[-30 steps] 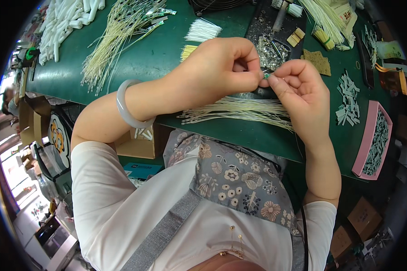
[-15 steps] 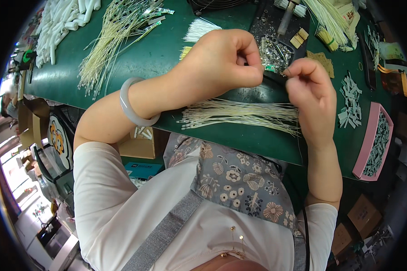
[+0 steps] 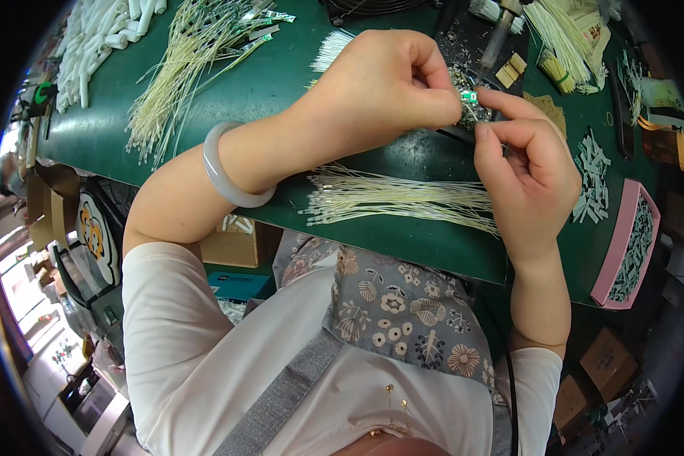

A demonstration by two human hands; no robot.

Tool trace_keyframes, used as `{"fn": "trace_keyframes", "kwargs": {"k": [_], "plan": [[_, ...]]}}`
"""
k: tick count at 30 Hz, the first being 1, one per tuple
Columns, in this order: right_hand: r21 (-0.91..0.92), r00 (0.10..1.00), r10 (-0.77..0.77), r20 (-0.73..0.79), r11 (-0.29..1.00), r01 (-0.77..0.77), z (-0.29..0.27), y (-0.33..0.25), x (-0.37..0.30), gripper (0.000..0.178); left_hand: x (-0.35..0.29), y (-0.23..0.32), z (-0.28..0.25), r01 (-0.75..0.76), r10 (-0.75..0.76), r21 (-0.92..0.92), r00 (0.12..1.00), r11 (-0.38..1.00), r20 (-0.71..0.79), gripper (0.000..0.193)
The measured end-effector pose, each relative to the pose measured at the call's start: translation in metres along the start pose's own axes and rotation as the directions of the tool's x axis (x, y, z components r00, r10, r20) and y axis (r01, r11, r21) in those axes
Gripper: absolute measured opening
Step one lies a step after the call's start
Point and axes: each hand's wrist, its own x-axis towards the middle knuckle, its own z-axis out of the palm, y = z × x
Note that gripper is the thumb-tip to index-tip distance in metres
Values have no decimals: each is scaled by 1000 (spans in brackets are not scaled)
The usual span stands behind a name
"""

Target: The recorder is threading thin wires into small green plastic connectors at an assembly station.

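Since half a second ago the right hand (image 3: 528,171) has moved back toward the left hand (image 3: 380,91); their fingertips now meet over a tiny green part (image 3: 469,96), pinched between them at about one o'clock (above the pale wire bundle (image 3: 403,201)) on the green table (image 3: 281,83)

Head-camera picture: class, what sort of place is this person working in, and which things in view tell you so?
Probably a small electronics assembly bench. Bundles of pale thin wires lie on a green work table, a pink tray holds small parts, and the left hand and right hand pinch a tiny green component.
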Motion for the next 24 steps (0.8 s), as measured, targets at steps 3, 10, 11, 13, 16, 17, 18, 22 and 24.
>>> {"fn": "trace_keyframes", "kwargs": {"k": [3, 10, 11, 13, 16, 17, 18, 22, 24], "plan": [[-3, 1000, 5, -23, 1000, -5, 0, 0, 1, 10, 1, 3, 0, 0, 0, -18, 1000, 1000, -2, 13], [43, 998, 33, -44, 999, -31, -1, -1, 3, 9, 6, 1, 3, -80, 72, -94, 993, 992, -94, 16], [43, 998, 33, -44, 999, -31, -1, 0, 3, 9, 6, 1, 3, -80, 71, -94, 993, 992, -94, 16], [40, 999, 7, -49, 999, -5, 0, 1, 3, 9, 7, 2, 2, -109, 105, -47, 991, 993, -83, 15], [29, 998, -12, -58, 999, 14, 0, 3, 4, 9, 8, 5, 2, -94, 94, -6, 992, 996, -87, 15], [29, 998, -12, -58, 999, 14, 0, 3, 5, 9, 8, 6, 2, -94, 93, -5, 992, 996, -87, 15], [25, 997, -26, -68, 999, 28, 1, 4, 5, 9, 8, 6, 2, -82, 79, -25, 993, 996, -83, 15], [11, 995, -45, -94, 999, 46, 2, 6, 6, 9, 10, 8, 2, -32, 28, -47, 997, 998, -76, 16], [12, 994, -49, -98, 999, 51, 3, 5, 7, 9, 13, 7, -5, 106, -105, -101, 994, 989, 8, 15]]}}
